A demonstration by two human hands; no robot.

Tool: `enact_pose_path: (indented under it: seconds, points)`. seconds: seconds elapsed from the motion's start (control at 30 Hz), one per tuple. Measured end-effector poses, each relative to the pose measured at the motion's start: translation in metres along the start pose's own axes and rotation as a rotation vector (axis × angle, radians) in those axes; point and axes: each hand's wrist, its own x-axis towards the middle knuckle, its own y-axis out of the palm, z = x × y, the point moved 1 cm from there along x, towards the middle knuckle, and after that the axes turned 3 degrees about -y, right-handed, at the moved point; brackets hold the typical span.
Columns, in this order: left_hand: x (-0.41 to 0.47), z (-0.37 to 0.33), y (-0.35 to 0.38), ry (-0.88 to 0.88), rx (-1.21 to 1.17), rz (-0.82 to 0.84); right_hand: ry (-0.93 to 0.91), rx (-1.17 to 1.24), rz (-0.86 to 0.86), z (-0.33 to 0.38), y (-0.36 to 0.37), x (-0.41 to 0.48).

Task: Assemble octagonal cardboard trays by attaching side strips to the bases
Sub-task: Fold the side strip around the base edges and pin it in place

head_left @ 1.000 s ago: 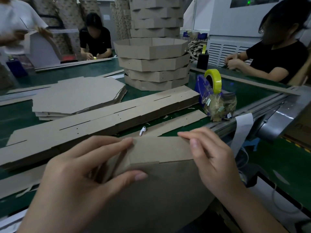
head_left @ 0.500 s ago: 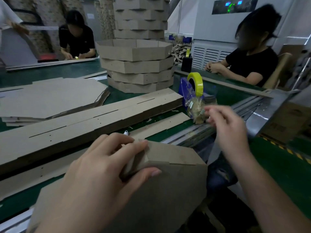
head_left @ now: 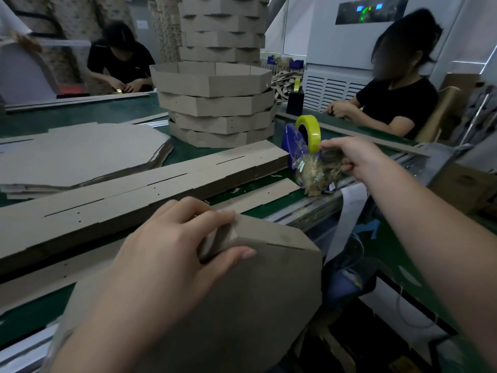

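Green worktable (head_left: 80,114), pale machine cabinet (head_left: 347,47) behind, dim light.

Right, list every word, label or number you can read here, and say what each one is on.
No text is legible.
Plastic bag in the right hand: small printed label, too blurred to read.
Machine panel: lit blue and green displays, unreadable.
Wall sheet: too small to read.
Cardboard box: dark printed mark, illegible.
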Motion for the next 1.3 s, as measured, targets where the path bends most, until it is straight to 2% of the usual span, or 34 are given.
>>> enact_pose_path:
  seconds: [0.17, 0.37, 0.5, 0.67, 0.8, 0.9, 1.0, 1.07, 1.17, 1.3]
  points:
    - [0.008, -0.001, 0.002, -0.060, 0.007, 0.025, 0.081, 0.144, -0.062, 0.005, 0.005, -0.006]
    - [0.019, 0.000, 0.006, -0.121, -0.009, 0.061, -0.133, 0.439, -0.180, -0.008, 0.008, -0.026]
    - [0.024, -0.004, 0.006, -0.112, 0.006, 0.093, -0.260, 0.582, -0.149, -0.034, 0.003, -0.039]
    - [0.027, -0.009, 0.007, -0.096, 0.038, 0.129, -0.242, 0.002, -0.238, -0.065, -0.003, -0.044]
    - [0.027, -0.008, 0.008, -0.119, 0.050, 0.136, -0.264, -0.242, -0.372, -0.065, -0.013, -0.058]
    - [0.025, -0.008, 0.007, -0.118, 0.051, 0.146, -0.515, -0.207, -0.204, -0.054, -0.009, -0.086]
    - [0.024, -0.008, 0.006, -0.119, 0.041, 0.166, -0.677, 0.044, 0.167, -0.024, 0.006, -0.120]
    - [0.023, -0.006, 0.006, -0.132, 0.009, 0.172, -0.649, 0.191, 0.503, -0.002, 0.018, -0.138]
    - [0.024, -0.005, 0.006, -0.151, -0.029, 0.167, -0.580, 0.180, 0.904, 0.020, 0.033, -0.156]
    - [0.025, -0.003, 0.007, -0.176, -0.064, 0.120, -0.489, -0.054, 1.082, 0.033, 0.054, -0.157]
